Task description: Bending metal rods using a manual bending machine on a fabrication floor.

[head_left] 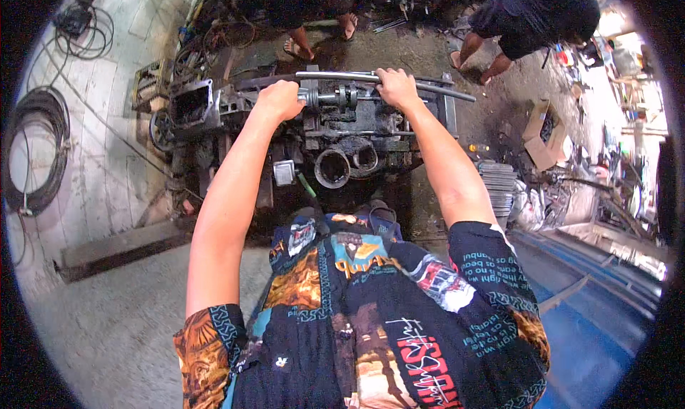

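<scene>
A dark, greasy lathe-like machine (342,127) stands in front of me. My left hand (282,100) is closed at its left side, beside a ringed metal cylinder (308,97) on the machine's shaft. What lies inside those fingers is hidden. Farther right, my right hand (397,88) is wrapped over a long, thin metal rod (446,91) that lies across the machine's far side. Between my hands runs a short shaft with a metal collar (347,96). Two round metal openings, a larger one (332,169) and a smaller one (365,158), face me at the near side.
Two people stand beyond the machine; a bare foot (298,50) and a dark-clothed person (531,24) show. An opened cardboard box (546,134) and stacked plates (497,188) are on the right. Coiled black cable (61,134) hangs on the left wall. A beam (128,251) lies below it.
</scene>
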The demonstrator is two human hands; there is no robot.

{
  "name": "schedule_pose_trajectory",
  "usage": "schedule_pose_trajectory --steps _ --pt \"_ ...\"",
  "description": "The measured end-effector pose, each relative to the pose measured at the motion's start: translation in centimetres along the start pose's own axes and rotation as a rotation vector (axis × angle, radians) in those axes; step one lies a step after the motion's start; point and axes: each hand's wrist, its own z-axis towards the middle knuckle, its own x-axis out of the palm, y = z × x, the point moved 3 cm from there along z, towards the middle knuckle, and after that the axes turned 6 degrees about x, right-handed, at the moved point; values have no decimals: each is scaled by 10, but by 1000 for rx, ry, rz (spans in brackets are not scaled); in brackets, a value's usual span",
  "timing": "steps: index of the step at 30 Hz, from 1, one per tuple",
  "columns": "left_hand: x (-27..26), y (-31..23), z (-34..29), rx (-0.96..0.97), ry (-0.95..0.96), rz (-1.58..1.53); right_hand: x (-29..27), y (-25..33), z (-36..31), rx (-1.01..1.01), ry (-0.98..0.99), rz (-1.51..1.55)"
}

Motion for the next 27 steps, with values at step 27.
schedule_pose_trajectory --steps 27 --pt "423 3 -84 -1009 -169 -1567 -2 -24 22 -221 -1 33"
